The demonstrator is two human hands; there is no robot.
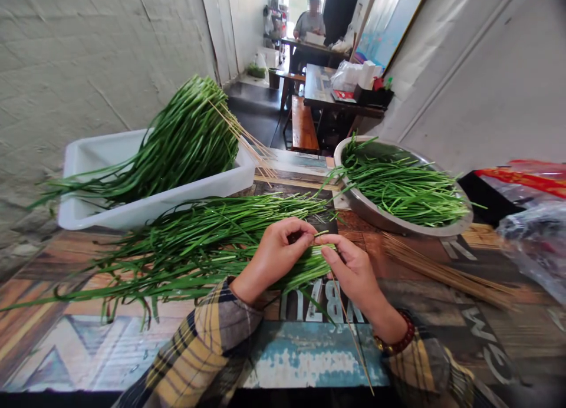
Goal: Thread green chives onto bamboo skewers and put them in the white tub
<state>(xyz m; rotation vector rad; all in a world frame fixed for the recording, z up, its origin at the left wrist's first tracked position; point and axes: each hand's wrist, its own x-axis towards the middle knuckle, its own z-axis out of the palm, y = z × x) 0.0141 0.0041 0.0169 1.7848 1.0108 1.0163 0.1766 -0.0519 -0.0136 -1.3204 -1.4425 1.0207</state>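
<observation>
My left hand (pixel 278 252) is closed in a pinch on the pale end of a green chive (pixel 322 233), over the table's middle. Close beside it, my right hand (pixel 357 273) has thumb and forefinger pinched at the same chive end, with a thin bamboo skewer (pixel 354 336) hanging down from the fingers toward the table's front edge. Whether the skewer's tip pierces the stem is hidden by my fingers. Beneath and left of my hands lies a loose spread of long chives (pixel 207 231), pale ends to the right.
A white plastic tub (pixel 198 193) at left holds a big chive bundle (pixel 190 137) with skewers sticking out. At right stand a metal basin (pixel 375 216) of cut greens, loose skewers (pixel 437 266) and plastic bags (pixel 535 237). A person (pixel 309 28) sits farther back.
</observation>
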